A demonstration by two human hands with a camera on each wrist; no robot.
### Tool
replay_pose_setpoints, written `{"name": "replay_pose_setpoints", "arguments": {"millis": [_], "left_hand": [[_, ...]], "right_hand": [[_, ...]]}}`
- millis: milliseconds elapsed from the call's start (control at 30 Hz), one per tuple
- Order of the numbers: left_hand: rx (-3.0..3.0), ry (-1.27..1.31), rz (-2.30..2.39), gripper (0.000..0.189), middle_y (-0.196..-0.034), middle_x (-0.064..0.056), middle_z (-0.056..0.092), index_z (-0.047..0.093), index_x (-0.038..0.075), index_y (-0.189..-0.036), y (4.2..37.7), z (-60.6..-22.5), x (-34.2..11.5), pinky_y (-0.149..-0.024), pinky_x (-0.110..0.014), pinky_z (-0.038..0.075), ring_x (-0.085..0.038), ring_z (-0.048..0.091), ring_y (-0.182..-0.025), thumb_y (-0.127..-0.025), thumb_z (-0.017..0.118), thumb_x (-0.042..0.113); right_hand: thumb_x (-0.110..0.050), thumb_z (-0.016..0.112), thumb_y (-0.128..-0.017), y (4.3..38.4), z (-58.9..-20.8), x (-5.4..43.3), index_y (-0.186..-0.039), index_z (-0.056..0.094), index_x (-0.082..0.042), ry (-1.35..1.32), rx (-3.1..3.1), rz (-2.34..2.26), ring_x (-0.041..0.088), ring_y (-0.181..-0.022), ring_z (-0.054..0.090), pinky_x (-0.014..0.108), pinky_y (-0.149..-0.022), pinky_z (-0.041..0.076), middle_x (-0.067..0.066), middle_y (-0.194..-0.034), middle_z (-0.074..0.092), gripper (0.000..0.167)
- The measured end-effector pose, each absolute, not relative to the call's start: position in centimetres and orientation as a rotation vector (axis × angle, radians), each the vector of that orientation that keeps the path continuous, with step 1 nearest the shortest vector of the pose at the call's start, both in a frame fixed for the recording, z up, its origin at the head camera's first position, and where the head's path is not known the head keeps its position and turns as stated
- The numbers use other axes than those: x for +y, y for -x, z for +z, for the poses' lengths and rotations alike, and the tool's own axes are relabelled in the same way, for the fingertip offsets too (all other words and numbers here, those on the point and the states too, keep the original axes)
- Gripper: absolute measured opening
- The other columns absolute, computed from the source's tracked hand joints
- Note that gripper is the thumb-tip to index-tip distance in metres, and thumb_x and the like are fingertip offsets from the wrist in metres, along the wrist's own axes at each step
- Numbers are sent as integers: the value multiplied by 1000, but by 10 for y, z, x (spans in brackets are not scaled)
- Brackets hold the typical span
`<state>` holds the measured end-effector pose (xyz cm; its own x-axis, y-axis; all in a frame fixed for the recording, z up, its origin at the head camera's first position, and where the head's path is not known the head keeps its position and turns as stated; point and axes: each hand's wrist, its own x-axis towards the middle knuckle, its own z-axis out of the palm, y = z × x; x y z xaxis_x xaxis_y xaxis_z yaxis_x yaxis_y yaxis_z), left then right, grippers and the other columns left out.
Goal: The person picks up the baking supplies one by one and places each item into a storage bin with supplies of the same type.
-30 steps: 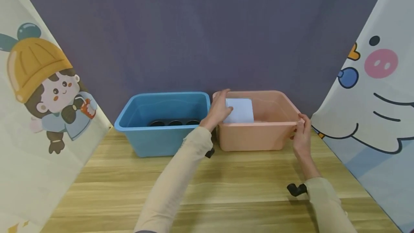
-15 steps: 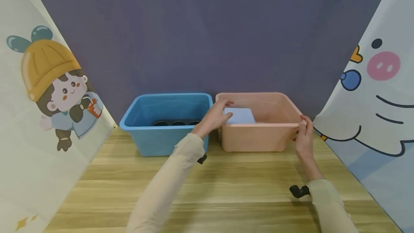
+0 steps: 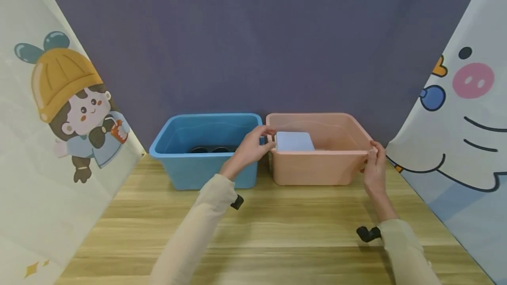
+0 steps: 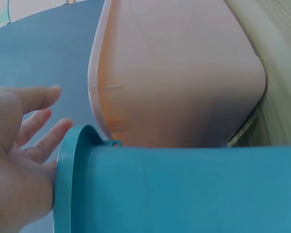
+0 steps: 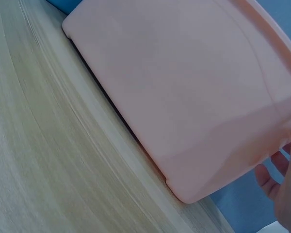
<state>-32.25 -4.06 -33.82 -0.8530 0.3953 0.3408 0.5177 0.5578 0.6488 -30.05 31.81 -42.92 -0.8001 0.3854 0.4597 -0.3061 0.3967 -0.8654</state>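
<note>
My left hand (image 3: 250, 148) hovers over the right end of the blue tub (image 3: 206, 158), its fingers loosely bent with nothing between them. In the left wrist view the hand (image 4: 26, 150) is beside the tub's rim, thumb and fingers apart. A flat-topped white box (image 3: 295, 141) stands inside the pink tub (image 3: 310, 168) at its left end, its lower part hidden by the front wall. My right hand (image 3: 374, 168) grips the pink tub's front right corner at the rim. In the right wrist view its curled fingers (image 5: 266, 180) show beside the tub's end wall.
Inside the blue tub lies a dark tray with round openings (image 3: 219, 149). Both tubs stand side by side on a wooden table (image 3: 277, 232), close to a dark backdrop (image 3: 253, 43). Printed side panels (image 3: 443, 135) flank the table.
My left hand has come away from the white box and moved left to the blue tub. The box has settled lower in the pink tub. My right hand keeps its grip.
</note>
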Motion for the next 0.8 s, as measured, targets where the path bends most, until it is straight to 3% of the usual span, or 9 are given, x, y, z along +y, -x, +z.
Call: {"name": "replay_pose_setpoints", "arguments": {"millis": [467, 667, 733, 800], "left_hand": [[-2544, 792, -1186, 40, -136, -3, 57, 55, 16, -137, 294, -343, -76, -110, -46, 41, -25, 52, -129, -98, 63, 23], [-2485, 774, -1199, 39, -132, -6, 59, 57, 14, -134, 281, -353, -97, -106, -43, 45, -24, 56, -125, -97, 65, 19], [-2447, 761, -1218, 37, -130, -6, 60, 58, 14, -133, 276, -357, -105, -105, -42, 46, -23, 57, -122, -96, 66, 17], [-2395, 763, -1240, 35, -128, -6, 62, 60, 13, -131, 272, -360, -112, -105, -42, 46, -23, 58, -120, -96, 66, 14]], "right_hand": [[-35, 28, -109, 309, -439, 344, -157, 23, -20, 165, -2130, 1481, 7, -87, 48, 20, -59, 46, -14, -116, 41, 50], [-38, 29, -108, 301, -444, 358, -160, 14, -19, 109, -2222, 1330, 1, -93, 49, 11, -65, 45, 13, -134, 44, 58], [-39, 32, -108, 296, -442, 359, -161, 14, -17, 103, -2241, 1278, 9, -105, 50, 10, -76, 43, 20, -142, 41, 60], [-40, 35, -107, 291, -440, 360, -161, 14, -16, 113, -2268, 1249, 22, -117, 48, 18, -90, 43, 23, -148, 36, 62]]}}
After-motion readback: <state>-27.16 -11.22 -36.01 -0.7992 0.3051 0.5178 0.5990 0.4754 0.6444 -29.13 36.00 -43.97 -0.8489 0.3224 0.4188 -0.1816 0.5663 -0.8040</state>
